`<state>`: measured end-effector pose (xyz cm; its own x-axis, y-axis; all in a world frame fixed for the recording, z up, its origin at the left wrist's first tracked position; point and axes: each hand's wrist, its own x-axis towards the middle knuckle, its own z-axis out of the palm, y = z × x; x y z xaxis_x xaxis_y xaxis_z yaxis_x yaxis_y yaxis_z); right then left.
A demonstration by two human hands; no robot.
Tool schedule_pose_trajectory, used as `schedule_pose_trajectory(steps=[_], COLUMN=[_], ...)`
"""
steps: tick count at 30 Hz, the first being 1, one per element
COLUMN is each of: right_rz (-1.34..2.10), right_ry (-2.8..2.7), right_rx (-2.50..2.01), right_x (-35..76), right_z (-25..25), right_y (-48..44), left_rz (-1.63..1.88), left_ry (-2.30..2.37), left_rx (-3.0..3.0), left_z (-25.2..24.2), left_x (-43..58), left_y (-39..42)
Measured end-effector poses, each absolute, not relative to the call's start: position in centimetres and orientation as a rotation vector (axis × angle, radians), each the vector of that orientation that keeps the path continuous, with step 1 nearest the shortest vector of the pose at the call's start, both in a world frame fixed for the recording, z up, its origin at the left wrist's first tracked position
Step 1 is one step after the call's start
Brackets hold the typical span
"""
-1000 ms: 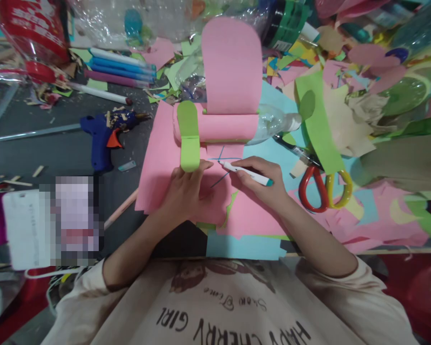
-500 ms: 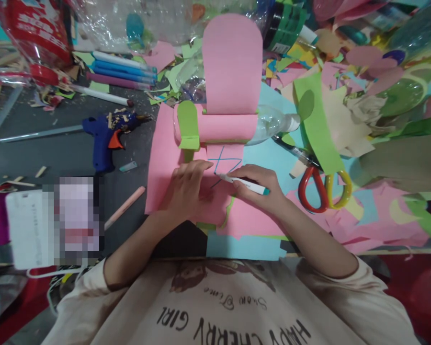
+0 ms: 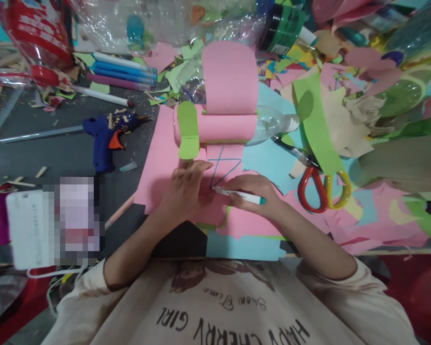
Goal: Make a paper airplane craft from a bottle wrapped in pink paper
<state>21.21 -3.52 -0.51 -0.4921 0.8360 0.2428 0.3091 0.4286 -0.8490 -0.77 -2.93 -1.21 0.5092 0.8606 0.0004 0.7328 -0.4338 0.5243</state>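
Note:
My right hand (image 3: 253, 194) is closed around a white marker (image 3: 246, 195) with a teal end, its tip touching the pink paper (image 3: 215, 211). Blue lines (image 3: 224, 159) run across this paper above the tip. My left hand (image 3: 187, 189) lies on the paper's left side, fingers spread and holding nothing. Just beyond my hands, a clear bottle (image 3: 269, 123) lies on its side, wrapped in pink paper. A large pink flap (image 3: 230, 79) stands up from the wrap, and a green strip (image 3: 188, 127) sits at its left end.
On the left are a blue glue gun (image 3: 104, 141), several markers (image 3: 122, 69) and a phone (image 3: 79, 211). Red and yellow scissors (image 3: 314, 189) lie to the right among paper scraps (image 3: 384, 215). Plastic bottles and a red-labelled bottle (image 3: 39, 33) line the back.
The marker tip has moved down and left, lengthening a blue slanted line. The pink flap has bent lower and the green strip's lower end has dropped. The pink paper's left edge has shifted left.

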Motion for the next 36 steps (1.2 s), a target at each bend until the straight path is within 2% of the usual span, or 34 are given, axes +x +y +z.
schedule_pose_trajectory(steps=[5,9,18,36], right_rz=[1.093,0.987,0.840,0.874], right_ry=[-1.822,-1.657,-1.641,-1.679], right_rx=[-1.045,-1.147,-1.249,-1.310], right_x=[21.2,21.6,22.0,21.7], right_z=[-0.4,-0.5,-0.8,-0.9], right_y=[-3.3,-2.7,-1.5,-1.3], left_rz=[0.377,0.301,0.202,0.204], left_ry=[1.266,1.276,1.244,1.279], left_rx=[2.318,2.298,2.311,2.298], left_z=[-1.3,-0.6,-0.3,-0.7], left_x=[-0.9,-0.9,-0.7,-0.7], left_y=[-2.9,-2.6,-2.2,-2.5])
